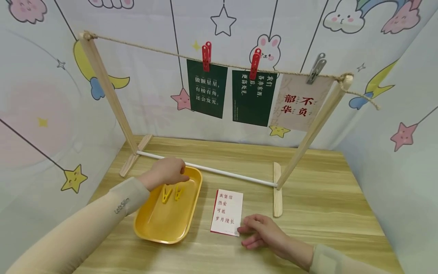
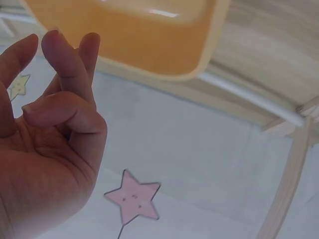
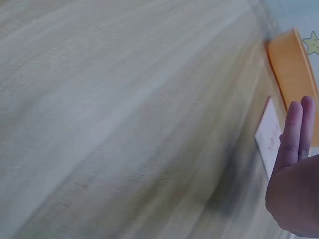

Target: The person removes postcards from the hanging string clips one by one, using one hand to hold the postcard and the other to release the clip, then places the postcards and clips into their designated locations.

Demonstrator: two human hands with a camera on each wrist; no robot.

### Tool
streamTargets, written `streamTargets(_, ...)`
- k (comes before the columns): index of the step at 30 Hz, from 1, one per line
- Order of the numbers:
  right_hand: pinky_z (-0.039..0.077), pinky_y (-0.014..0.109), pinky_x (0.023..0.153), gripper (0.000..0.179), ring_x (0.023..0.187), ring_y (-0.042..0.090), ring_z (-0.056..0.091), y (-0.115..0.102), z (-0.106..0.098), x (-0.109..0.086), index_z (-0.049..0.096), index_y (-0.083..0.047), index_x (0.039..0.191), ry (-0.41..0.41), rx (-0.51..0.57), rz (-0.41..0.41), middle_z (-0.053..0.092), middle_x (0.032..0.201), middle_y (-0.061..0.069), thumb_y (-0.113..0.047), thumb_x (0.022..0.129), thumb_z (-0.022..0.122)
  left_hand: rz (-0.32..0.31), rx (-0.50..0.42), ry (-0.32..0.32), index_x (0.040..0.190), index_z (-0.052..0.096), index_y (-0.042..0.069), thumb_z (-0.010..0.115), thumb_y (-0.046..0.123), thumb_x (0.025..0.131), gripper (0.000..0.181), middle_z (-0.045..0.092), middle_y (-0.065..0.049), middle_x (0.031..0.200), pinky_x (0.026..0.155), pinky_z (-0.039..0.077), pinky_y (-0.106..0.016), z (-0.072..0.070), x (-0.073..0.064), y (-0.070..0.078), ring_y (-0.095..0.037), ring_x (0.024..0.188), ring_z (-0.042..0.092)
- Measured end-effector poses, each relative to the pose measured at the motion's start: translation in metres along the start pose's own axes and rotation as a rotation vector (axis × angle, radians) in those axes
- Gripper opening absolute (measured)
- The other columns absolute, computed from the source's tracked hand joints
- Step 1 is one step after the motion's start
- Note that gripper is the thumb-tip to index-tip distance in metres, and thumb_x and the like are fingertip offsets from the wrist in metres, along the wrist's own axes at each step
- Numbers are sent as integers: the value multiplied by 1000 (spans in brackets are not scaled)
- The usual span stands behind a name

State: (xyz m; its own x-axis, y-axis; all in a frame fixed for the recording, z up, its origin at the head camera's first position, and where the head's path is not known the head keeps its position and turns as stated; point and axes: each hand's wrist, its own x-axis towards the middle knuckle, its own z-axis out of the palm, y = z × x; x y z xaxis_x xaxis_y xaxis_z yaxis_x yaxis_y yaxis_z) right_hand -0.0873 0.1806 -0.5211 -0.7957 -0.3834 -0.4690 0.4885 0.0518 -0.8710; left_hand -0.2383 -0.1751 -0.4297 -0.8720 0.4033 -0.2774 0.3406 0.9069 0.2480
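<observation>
- L hand (image 1: pixel 167 171): above far part of yellow tray (image 1: pixel 165 228), fingers loosely bent, no object seen in grasp.
- Yellow clips (image 1: pixel 166 195): two visible, inside tray nr L fingers. Best pinched by handle ends, one at a time, so mouth opens freely.
- R hand (image 1: pixel 261 232): grip relaxed, nothing held; fingertips at near R corner of white card (image 1: pixel 228 211), contact can't be told.
- White card: flat on table (image 1: pixel 342 198), R of tray; red edge shows beneath. Prob. thin: lift by edge w/o creasing, keep red text upright.
- Rope (image 1: pixel 147 48): bare span L of green cards (image 1: pixel 207 101). Any clip there should nip rope + card top together, cf. red clips (image 1: pixel 206 57).
</observation>
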Motion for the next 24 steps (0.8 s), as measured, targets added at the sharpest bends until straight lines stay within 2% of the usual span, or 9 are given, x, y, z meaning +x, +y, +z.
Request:
streamTargets(3, 66, 36, 70, 49, 76, 21, 79, -12, 1, 4, 51, 12, 137, 0, -4, -16, 71, 128, 30, -29, 111, 58, 28, 17, 41, 83, 67, 12, 77, 36, 97, 31, 64, -1, 74, 57, 43, -32, -15, -4, 9, -16, 61, 57)
streamTargets(8, 65, 36, 71, 57, 75, 21, 79, -27, 5, 11, 46, 13, 145, -6, -10, -66, 68, 133, 31, -31, 111, 58, 44, 45, 101, 98, 75, 9, 76, 38, 98, 28, 73, -4, 91, 69, 56, -40, -44, -8, 23, -22, 75, 63)
streamTargets(12, 65, 35, 72, 61, 75, 20, 79, -36, 8, 14, 42, 14, 147, -8, -17, -87, 67, 135, 31, -33, 111, 58, 52, 15, 113, 99, 76, 8, 75, 36, 99, 28, 73, -4, 91, 69, 57, -37, -67, -10, 33, -21, 74, 63)
streamTargets(17, 66, 36, 74, 55, 76, 19, 79, -46, 8, 19, 45, 12, 142, -8, -26, -104, 67, 136, 31, -32, 110, 59, 74, -18, 153, 102, 77, 6, 76, 33, 99, 27, 72, -5, 88, 71, 57, -36, -94, -13, 47, -22, 75, 63)
streamTargets(24, 65, 35, 77, 56, 80, 17, 79, -62, 7, 24, 45, 11, 146, -13, -42, -137, 66, 138, 29, -30, 110, 59, 118, -2, 257, 104, 78, 4, 78, 30, 99, 27, 76, -8, 93, 80, 60, -41, -132, -18, 66, -25, 81, 67)
